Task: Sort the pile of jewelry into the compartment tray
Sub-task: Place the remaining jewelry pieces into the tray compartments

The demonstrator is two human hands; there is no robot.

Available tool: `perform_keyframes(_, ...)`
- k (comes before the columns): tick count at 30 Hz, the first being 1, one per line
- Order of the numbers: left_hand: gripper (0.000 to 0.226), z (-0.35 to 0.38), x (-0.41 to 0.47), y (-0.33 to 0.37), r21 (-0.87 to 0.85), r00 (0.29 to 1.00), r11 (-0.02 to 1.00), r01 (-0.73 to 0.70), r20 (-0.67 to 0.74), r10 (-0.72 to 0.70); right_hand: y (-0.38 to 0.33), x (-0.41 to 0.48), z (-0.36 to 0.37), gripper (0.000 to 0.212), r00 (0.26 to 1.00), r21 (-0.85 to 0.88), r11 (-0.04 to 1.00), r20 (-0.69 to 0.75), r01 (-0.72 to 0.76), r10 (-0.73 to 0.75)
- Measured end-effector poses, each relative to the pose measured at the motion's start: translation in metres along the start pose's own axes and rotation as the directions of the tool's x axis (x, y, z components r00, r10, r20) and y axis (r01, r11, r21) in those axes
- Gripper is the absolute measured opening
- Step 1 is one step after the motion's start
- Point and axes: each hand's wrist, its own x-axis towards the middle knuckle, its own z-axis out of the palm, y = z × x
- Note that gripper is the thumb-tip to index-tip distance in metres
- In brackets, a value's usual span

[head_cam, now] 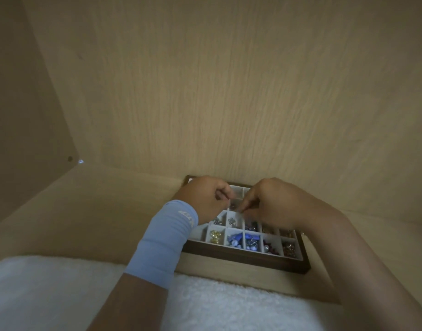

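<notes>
A dark wooden compartment tray (248, 259) with pale lining sits on the wooden surface against the back wall. Its near cells hold gold pieces (215, 236), blue and pearl pieces (236, 240), dark red pieces (272, 247) and bronze pieces (288, 249). My left hand (205, 199), with a light blue wrist sleeve, and my right hand (274, 201) meet over the tray's middle cells. Both have fingers curled, pinching a small thin piece between them (236, 206). The piece is too small to identify.
A white fluffy cloth (217, 306) lies at the near edge, under my forearms. Wooden walls close off the back and left side (26, 115). Bare wooden surface (98, 223) lies left of the tray.
</notes>
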Motion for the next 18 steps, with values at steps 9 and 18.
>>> perform_keyframes(9, 0.016, 0.039, -0.005, 0.036, 0.037, 0.984, 0.986, -0.162, -0.070, 0.164, 0.045, -0.027, -0.037, 0.007, 0.941, 0.049, 0.951, 0.167, -0.305, 0.294)
perform_keyframes(18, 0.017, 0.090, -0.011, 0.051, 0.307, 0.947, 0.919, -0.248, -0.125, 0.297, 0.047, -0.023, -0.026, 0.017, 0.892, 0.009, 0.933, 0.295, -0.360, 0.342)
